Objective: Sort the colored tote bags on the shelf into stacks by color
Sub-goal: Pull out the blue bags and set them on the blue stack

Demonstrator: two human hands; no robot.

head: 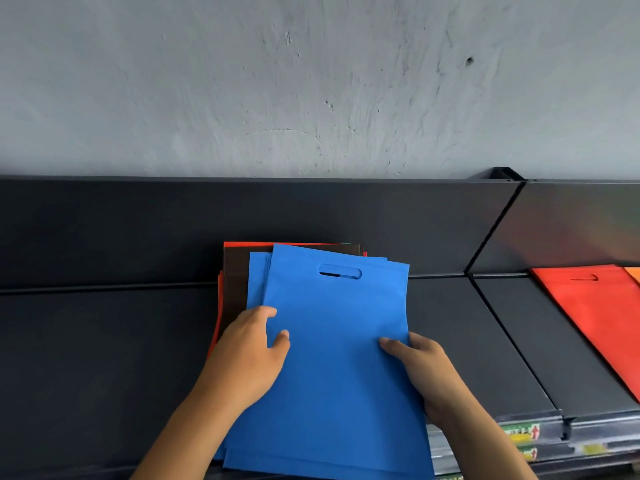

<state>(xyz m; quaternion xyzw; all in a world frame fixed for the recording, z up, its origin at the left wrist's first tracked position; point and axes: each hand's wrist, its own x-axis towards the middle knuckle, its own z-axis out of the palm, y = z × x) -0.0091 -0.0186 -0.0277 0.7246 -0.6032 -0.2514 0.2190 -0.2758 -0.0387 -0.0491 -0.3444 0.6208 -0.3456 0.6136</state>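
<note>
Blue nonwoven fabric, thin and floppy by my guess: the top blue tote bag (332, 341) lies on the mixed pile at the shelf's (104, 358) front edge. My left hand (252, 351) and right hand (419, 368) pinch its side edges, where I judge it lifts best. A red bag (588, 313) lies toward the shelf's right end.

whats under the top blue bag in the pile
Under the top blue bag, held by the left hand and right hand, lie another blue bag, a dark brown bag and red-orange bags. Only edges show; how many is hidden.
</note>
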